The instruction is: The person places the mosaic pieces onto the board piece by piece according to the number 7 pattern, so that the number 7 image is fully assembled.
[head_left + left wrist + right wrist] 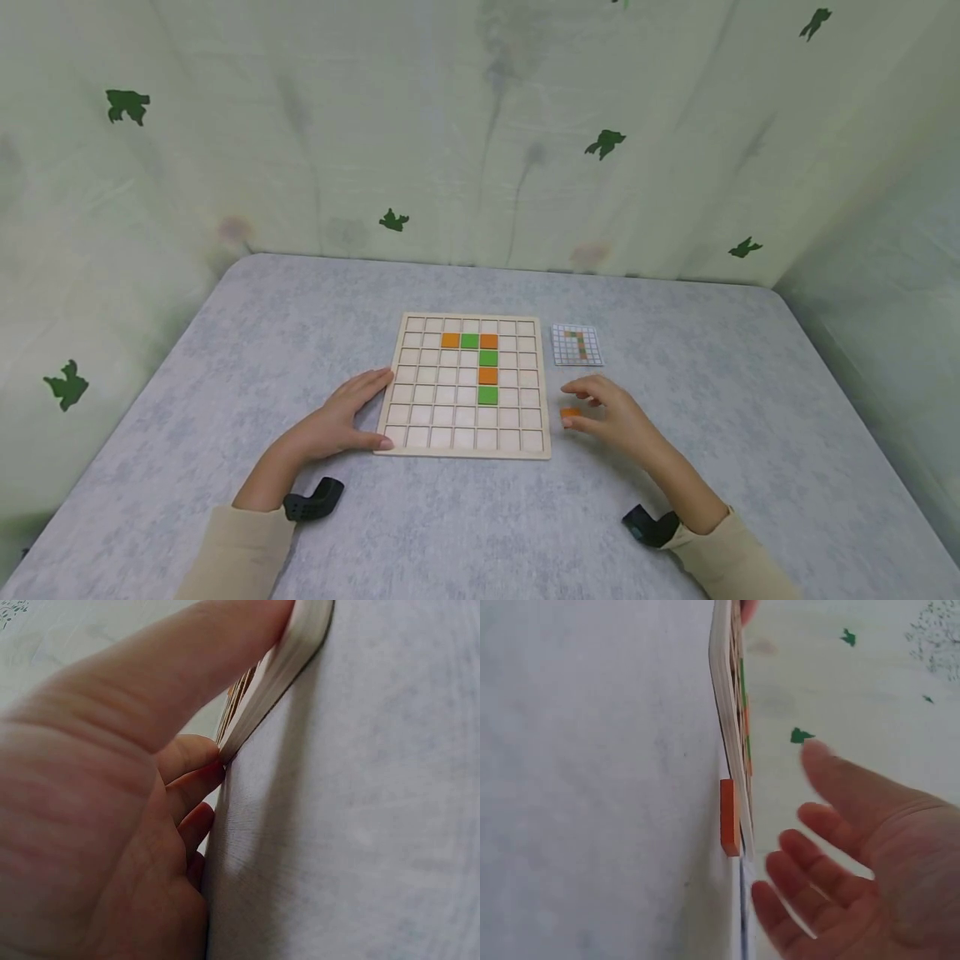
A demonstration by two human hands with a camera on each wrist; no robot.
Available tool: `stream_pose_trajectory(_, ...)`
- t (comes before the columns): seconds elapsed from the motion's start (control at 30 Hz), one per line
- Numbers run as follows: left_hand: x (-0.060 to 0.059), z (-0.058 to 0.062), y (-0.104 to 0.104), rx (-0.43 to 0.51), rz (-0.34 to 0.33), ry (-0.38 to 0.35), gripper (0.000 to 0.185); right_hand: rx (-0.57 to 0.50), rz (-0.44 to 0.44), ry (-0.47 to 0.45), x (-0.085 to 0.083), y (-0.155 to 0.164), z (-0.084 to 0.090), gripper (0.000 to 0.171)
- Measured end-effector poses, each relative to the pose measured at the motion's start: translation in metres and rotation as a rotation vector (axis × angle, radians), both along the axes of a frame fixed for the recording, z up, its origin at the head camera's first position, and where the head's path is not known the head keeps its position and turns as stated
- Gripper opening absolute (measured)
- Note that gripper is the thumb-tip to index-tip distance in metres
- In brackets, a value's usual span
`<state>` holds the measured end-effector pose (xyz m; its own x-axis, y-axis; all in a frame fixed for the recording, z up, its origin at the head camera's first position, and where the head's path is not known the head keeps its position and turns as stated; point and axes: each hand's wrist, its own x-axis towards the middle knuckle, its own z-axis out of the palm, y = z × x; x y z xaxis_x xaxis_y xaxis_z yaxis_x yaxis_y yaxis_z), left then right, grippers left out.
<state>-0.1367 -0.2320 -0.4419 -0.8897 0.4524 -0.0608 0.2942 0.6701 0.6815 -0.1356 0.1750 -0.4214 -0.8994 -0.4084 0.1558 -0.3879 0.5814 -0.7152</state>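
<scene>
A light wooden grid board [442, 437] lies on the table with several orange and green tiles in its squares. They form a row near the top and a column going down, such as the green tile [487, 395] lowest in it. My left hand [333, 421] rests against the board's left edge, fingers at the side and thumb at the near corner. A loose orange tile [568, 412] lies on the table right of the board. Above it hovers my right hand [611, 417], fingers parted; the right wrist view shows this hand [900, 855] apart from the tile [728, 817].
Right of the board's upper part lies a small printed grid card [577, 346] with an orange and green pattern. The grey mottled table [480, 525] ends at a pale cloth backdrop [450, 125] with green leaf-like shapes. Black bands [315, 500] sit at both wrists.
</scene>
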Motion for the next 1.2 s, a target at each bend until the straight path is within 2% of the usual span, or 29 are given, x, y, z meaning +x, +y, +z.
stream_pose_trajectory(0.13,0.0,0.0,0.0,-0.002,-0.004,0.003,0.101,0.063,0.011,-0.025,0.003,0.009,-0.008,0.041)
stream_pose_trajectory(0.3,0.001,0.0,0.0,-0.004,-0.004,0.0,0.101,0.074,0.041,-0.068,0.003,0.013,-0.013,0.037)
stream_pose_trajectory(0.63,0.001,0.0,0.0,0.008,-0.004,-0.005,0.101,0.138,0.048,-0.059,0.003,0.009,-0.012,0.024)
stream_pose_trajectory(1.0,0.002,0.003,0.001,0.017,0.004,-0.014,0.101,0.045,0.117,0.106,0.0,-0.005,0.01,0.032)
stream_pose_trajectory(1.2,0.003,0.004,0.002,0.015,0.007,-0.017,0.101,-0.017,0.149,0.156,-0.006,-0.028,0.012,0.031)
